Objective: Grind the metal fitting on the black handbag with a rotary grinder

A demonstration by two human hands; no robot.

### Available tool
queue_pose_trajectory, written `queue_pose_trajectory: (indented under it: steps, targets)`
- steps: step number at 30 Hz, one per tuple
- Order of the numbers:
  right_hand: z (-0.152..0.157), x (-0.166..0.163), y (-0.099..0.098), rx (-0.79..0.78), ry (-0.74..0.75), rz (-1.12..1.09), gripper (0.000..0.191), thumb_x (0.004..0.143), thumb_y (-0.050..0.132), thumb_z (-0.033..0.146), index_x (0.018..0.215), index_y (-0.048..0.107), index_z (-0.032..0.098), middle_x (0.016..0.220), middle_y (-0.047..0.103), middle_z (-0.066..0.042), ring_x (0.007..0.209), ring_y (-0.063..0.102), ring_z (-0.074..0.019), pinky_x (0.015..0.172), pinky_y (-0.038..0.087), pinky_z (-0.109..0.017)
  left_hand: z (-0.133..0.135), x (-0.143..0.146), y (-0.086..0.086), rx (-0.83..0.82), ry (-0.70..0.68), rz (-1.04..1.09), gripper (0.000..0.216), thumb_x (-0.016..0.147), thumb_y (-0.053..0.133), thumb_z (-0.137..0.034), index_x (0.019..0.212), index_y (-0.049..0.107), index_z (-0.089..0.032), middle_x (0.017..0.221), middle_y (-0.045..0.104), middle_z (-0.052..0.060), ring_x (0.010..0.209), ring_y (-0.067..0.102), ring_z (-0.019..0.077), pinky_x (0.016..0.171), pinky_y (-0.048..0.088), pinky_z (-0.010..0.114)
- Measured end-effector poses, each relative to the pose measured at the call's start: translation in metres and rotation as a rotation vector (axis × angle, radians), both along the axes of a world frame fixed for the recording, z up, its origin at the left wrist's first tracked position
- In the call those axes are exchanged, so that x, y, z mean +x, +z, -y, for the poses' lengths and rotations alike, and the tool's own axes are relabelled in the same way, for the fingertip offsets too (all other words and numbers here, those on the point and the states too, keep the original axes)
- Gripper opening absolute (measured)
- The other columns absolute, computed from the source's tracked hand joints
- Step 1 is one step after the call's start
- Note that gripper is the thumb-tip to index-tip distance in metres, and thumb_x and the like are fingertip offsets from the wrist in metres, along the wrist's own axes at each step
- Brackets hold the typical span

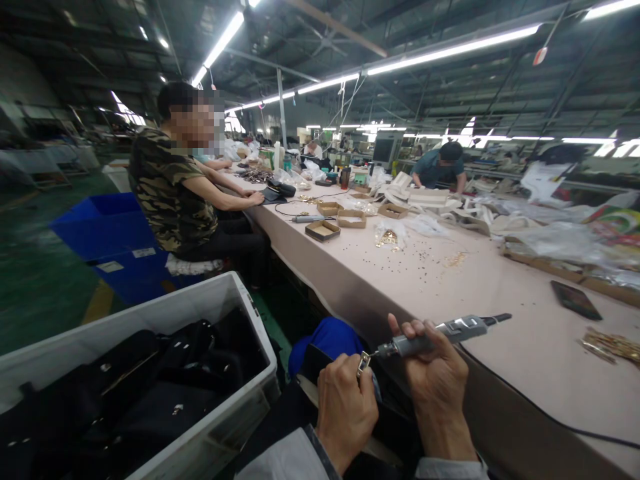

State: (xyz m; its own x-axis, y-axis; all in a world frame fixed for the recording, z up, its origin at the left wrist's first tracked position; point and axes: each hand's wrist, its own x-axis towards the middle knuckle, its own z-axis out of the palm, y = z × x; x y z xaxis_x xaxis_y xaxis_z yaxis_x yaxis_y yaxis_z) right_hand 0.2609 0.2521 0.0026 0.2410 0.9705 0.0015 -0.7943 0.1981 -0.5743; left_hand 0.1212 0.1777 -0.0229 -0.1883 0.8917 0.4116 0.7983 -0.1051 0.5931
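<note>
While hands (347, 403) work, parts (455, 259) litter the table (370, 283) — lights (454, 50) (tubes) overhead.

Fluorescent tubes (455, 50) hang above the long, pale-pink worktable (480, 307). Green floor (27, 250) runs along the worktable's left side. Bright windows (631, 157) glow beyond the worktable.

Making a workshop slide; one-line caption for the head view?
Right hand holds a grey tool, its tip at a metal fitting in the left hand, beside a white crate.

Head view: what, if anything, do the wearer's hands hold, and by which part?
Right hand: a grey cylindrical handheld driver, by its barrel. Left hand: a shiny metal fitting, pinched near its lower end.
</note>
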Motion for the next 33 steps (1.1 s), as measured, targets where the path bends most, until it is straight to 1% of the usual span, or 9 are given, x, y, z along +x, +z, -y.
queue_pose_trajectory:
  steps: [4, 6, 9, 10, 12, 18, 23, 29, 33]
  targets:
    - [0.000, -0.003, 0.003, -0.032, -0.030, 0.035, 0.021, 0.081, 0.083, 0.023, 0.080, 0.063, 0.017, 0.080, 0.056, 0.003, 0.075, 0.056, -0.0121, 0.107, 0.057, -0.057, -0.001, 0.000, 0.002, -0.023, -0.027, -0.026, 0.019, 0.095, 0.054, -0.016, 0.085, 0.068, -0.024, 0.078, 0.070, 0.005, 0.074, 0.071, 0.0265, 0.068, 0.053, 0.038]
    - [0.000, -0.005, 0.005, -0.050, -0.047, 0.051, 0.023, 0.079, 0.085, 0.023, 0.080, 0.063, 0.017, 0.079, 0.056, 0.004, 0.075, 0.057, -0.0119, 0.108, 0.057, -0.057, -0.001, 0.000, 0.000, 0.007, -0.033, -0.021, 0.019, 0.096, 0.052, -0.015, 0.094, 0.070, -0.022, 0.082, 0.072, 0.006, 0.075, 0.072, 0.0271, 0.068, 0.055, 0.038]
    - [0.001, -0.007, 0.008, -0.062, -0.065, 0.075, 0.025, 0.077, 0.087, 0.026, 0.080, 0.064, 0.017, 0.080, 0.057, 0.004, 0.075, 0.057, -0.0117, 0.108, 0.056, -0.058, 0.000, -0.001, -0.004, 0.082, -0.050, 0.023, 0.028, 0.096, 0.051, -0.014, 0.116, 0.070, -0.018, 0.093, 0.076, 0.010, 0.083, 0.075, 0.0282, 0.078, 0.061, 0.041]
    - [0.001, -0.008, 0.009, -0.064, -0.068, 0.081, 0.025, 0.078, 0.087, 0.026, 0.080, 0.064, 0.017, 0.080, 0.057, 0.004, 0.075, 0.057, -0.0117, 0.108, 0.056, -0.058, 0.000, -0.002, -0.005, 0.101, -0.062, 0.041, 0.031, 0.096, 0.052, -0.014, 0.121, 0.069, -0.017, 0.096, 0.077, 0.011, 0.086, 0.076, 0.0282, 0.081, 0.062, 0.042]
    - [0.002, -0.009, 0.012, -0.070, -0.080, 0.082, 0.025, 0.078, 0.087, 0.027, 0.080, 0.064, 0.017, 0.080, 0.058, 0.003, 0.075, 0.057, -0.0116, 0.108, 0.057, -0.058, 0.000, -0.003, -0.005, 0.130, -0.089, 0.071, 0.032, 0.097, 0.052, -0.015, 0.125, 0.069, -0.017, 0.100, 0.078, 0.011, 0.088, 0.077, 0.0274, 0.085, 0.064, 0.041]
    - [0.002, -0.013, 0.019, -0.078, -0.102, 0.058, 0.025, 0.076, 0.088, 0.025, 0.080, 0.065, 0.017, 0.078, 0.058, 0.004, 0.072, 0.058, -0.0121, 0.105, 0.059, -0.058, 0.001, -0.004, -0.002, 0.242, -0.096, 0.121, 0.030, 0.099, 0.053, -0.014, 0.121, 0.073, -0.018, 0.102, 0.080, 0.011, 0.090, 0.078, 0.0245, 0.084, 0.065, 0.034]
    - [0.003, -0.014, 0.020, -0.055, -0.112, 0.060, 0.026, 0.076, 0.089, 0.026, 0.083, 0.066, 0.017, 0.077, 0.060, 0.004, 0.071, 0.059, -0.0124, 0.105, 0.058, -0.059, 0.003, -0.003, 0.000, 0.284, -0.128, 0.180, 0.027, 0.100, 0.054, -0.014, 0.112, 0.077, -0.019, 0.092, 0.079, 0.009, 0.083, 0.077, 0.0212, 0.076, 0.064, 0.029]
    - [0.004, -0.014, 0.021, -0.050, -0.132, 0.038, 0.024, 0.075, 0.089, 0.024, 0.081, 0.066, 0.016, 0.077, 0.060, 0.003, 0.071, 0.059, -0.0125, 0.103, 0.059, -0.060, 0.002, -0.004, -0.003, 0.259, -0.124, 0.231, 0.024, 0.100, 0.057, -0.017, 0.109, 0.079, -0.019, 0.090, 0.078, 0.009, 0.083, 0.077, 0.0211, 0.073, 0.063, 0.028]
    - [0.004, -0.013, 0.023, -0.036, -0.137, 0.016, 0.024, 0.075, 0.088, 0.024, 0.081, 0.066, 0.017, 0.077, 0.058, 0.004, 0.072, 0.057, -0.0122, 0.104, 0.058, -0.060, 0.001, -0.006, -0.005, 0.271, -0.095, 0.240, 0.023, 0.100, 0.059, -0.019, 0.111, 0.079, -0.019, 0.093, 0.080, 0.010, 0.086, 0.077, 0.0224, 0.076, 0.064, 0.031]
